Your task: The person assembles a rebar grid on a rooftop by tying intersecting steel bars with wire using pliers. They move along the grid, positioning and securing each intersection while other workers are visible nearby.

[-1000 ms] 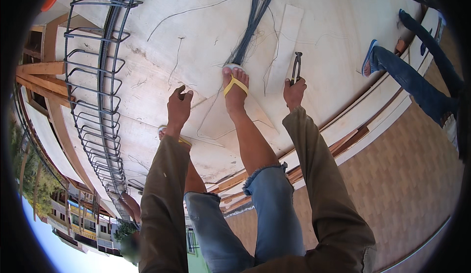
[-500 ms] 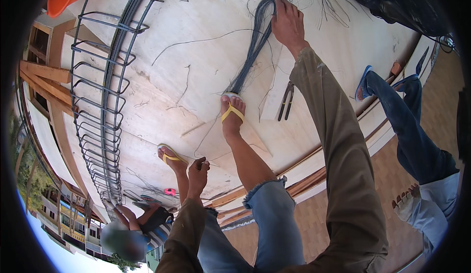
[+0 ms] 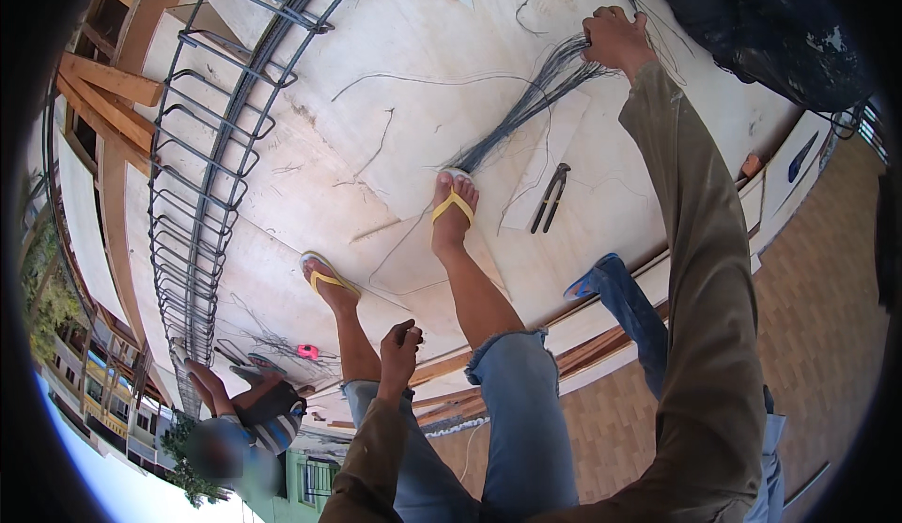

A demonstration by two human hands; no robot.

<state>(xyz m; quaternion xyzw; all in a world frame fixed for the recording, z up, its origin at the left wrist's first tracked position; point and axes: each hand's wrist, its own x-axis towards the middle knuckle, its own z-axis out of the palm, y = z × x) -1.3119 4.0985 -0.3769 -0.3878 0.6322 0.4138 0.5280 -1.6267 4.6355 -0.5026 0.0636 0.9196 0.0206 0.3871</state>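
A bundle of thin dark tie wire lies on the pale boards, its near end under my right foot's yellow-strapped flip-flop. At the far end, my right hand has its fingers curled around the fanned-out wires. My left hand is held low in front of my left knee, fingers curled together; what is in them, if anything, is too small to make out. Black-handled pincers lie on the boards to the right of my foot. A single loose wire loops between my feet.
A long rebar cage runs along the left side. A co-worker crouches at the lower left near a pink tape measure. Another person's leg stands at the board edge on the right. Dark sheeting lies at the upper right.
My right hand has moved right, swinging and spreading the bundle's far end. My left hand has drawn back toward my knee, away from the loose wire. The person at right has stepped leftward.
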